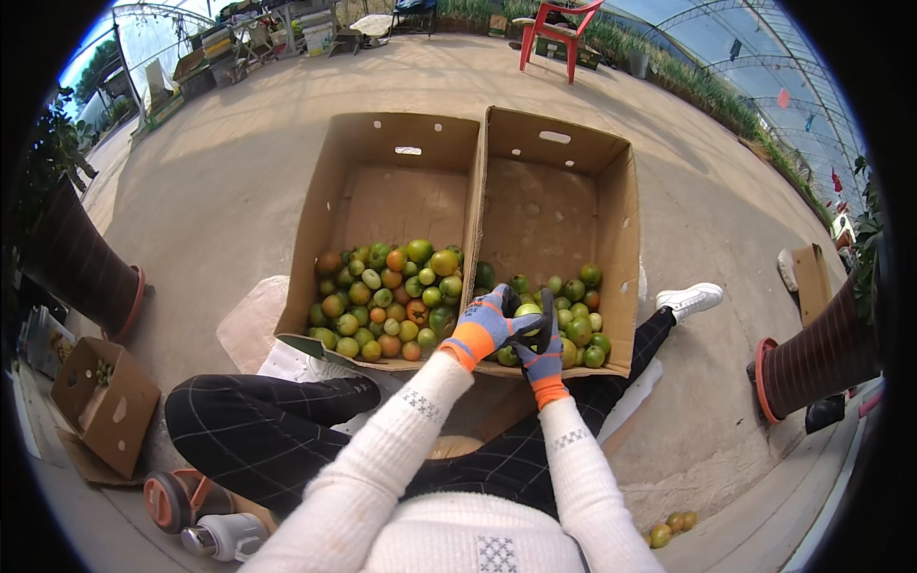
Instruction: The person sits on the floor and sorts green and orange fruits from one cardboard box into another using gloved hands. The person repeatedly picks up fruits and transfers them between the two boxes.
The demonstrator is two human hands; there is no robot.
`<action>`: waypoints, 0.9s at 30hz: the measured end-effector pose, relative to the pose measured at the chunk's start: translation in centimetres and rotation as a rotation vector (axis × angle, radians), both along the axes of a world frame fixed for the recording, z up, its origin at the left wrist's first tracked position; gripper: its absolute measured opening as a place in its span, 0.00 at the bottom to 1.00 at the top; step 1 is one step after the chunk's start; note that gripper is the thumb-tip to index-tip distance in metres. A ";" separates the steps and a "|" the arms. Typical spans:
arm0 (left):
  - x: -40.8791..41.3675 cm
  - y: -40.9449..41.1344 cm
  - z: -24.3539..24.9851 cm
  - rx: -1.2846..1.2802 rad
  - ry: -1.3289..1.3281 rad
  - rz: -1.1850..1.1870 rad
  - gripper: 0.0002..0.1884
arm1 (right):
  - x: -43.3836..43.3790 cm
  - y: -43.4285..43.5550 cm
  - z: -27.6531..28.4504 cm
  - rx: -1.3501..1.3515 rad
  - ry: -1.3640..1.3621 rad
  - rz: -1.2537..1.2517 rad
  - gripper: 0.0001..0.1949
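Over the near end of the right cardboard box (617, 215), my left hand (494, 315) and my right hand (543, 336) meet around a yellow-green tomato (528, 311). Both wear blue-grey work gloves with orange cuffs and black fingers. Below and beside them lie mostly green tomatoes (579, 331) in the near part of that box. To the left, touching it, stands another cardboard box (308, 236) whose near half holds many green, yellowish and orange tomatoes (387, 304). How the fingers of each hand share the grip is partly hidden.
My legs bend on both sides of the boxes. At the left are a large planter (86, 265), a small cardboard box (118, 415) and insulated bottles (229, 536). Another planter (809, 365) stands right. A few tomatoes (660, 534) lie lower right; a red plastic chair (555, 32) stands beyond.
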State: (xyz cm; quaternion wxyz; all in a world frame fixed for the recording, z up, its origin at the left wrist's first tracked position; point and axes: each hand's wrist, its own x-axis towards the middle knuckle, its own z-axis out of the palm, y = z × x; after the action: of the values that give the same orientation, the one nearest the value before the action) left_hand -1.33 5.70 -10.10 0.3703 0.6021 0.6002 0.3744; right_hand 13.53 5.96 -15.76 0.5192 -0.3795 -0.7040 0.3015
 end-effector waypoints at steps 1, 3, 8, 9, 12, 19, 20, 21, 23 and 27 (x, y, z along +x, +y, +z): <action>1.7 -1.8 3.3 -0.054 0.306 0.043 0.32 | 1.0 0.3 -1.0 -0.059 0.009 0.041 0.45; 2.1 -1.2 1.0 -0.045 0.274 0.104 0.29 | 1.3 0.9 -2.4 -0.212 0.136 0.102 0.41; -1.3 0.5 -0.5 0.138 -0.255 0.248 0.15 | 1.2 1.6 -2.9 -0.439 0.201 -0.036 0.21; -3.3 1.1 -1.0 0.153 -0.412 0.275 0.17 | 0.7 1.6 -2.6 -0.554 0.356 -0.001 0.19; -8.3 1.4 -1.0 0.204 -0.318 0.502 0.19 | 1.6 2.7 -3.6 -0.679 0.626 -0.061 0.15; -17.4 -0.7 -6.0 -0.612 0.551 0.908 0.49 | 1.7 2.9 -2.4 -0.814 0.763 -0.182 0.38; -18.5 -0.8 -7.2 -0.649 0.587 0.919 0.50 | 1.9 3.0 -2.7 -0.844 0.699 -0.186 0.44; -19.0 -0.9 -7.5 -0.705 0.515 0.877 0.52 | 2.2 3.1 -2.8 -0.847 0.690 -0.173 0.46; -19.7 -0.2 -8.1 -0.702 0.597 0.852 0.45 | 2.7 3.2 -3.0 -0.855 0.670 -0.144 0.50; -24.2 -1.1 -8.9 -0.808 0.821 0.765 0.33 | 2.3 2.8 -2.8 -0.840 0.679 -0.068 0.47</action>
State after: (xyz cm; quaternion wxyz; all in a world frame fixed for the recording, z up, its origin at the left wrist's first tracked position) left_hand -25.56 4.60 -18.97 0.1505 0.2560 0.9543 -0.0326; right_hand 15.79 8.76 -18.52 0.5305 -0.4581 -0.3030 0.6457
